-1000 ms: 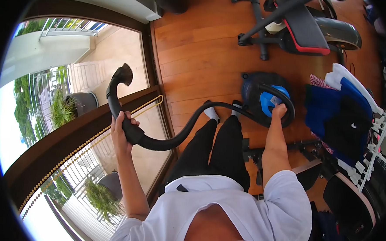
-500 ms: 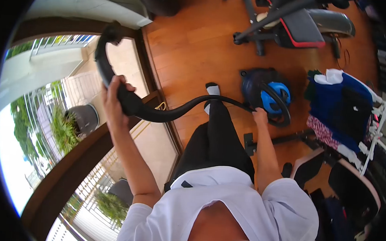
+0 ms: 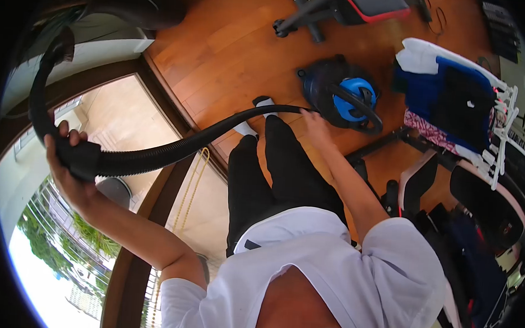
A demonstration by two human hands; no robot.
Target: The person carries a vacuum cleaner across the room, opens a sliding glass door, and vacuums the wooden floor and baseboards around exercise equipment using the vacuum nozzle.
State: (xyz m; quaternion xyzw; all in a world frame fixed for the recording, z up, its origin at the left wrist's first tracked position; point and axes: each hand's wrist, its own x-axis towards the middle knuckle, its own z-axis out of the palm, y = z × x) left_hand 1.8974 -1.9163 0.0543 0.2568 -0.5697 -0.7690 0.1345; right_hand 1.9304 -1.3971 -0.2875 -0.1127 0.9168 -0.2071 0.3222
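Note:
My left hand [image 3: 69, 166] is wrapped around the black handle [image 3: 80, 157] of a vacuum hose, out to the left by the doorway. Beyond the fingers a curved black tube [image 3: 39, 93] rises toward the wall. The ribbed vacuum hose [image 3: 174, 152] sweeps across in front of my legs to my right hand [image 3: 316, 126], which is closed on it near the vacuum cleaner; its fingers are slightly blurred. Just past that hand stands the blue and black vacuum cleaner [image 3: 353, 103] on the wooden floor.
A white drying rack [image 3: 504, 135] with clothes [image 3: 450, 99] stands at right, beside exercise equipment [image 3: 486, 205]. A red-edged bench [image 3: 371, 6] is at the top. Left are the door frame [image 3: 129, 270] and a hanging yellow cord [image 3: 191, 190]. My socked feet [image 3: 246, 129] are on the floor.
My left hand has swung the handle and tube further left, and the hose is stretched out straighter. My right hand has moved left along with it. The view has shifted.

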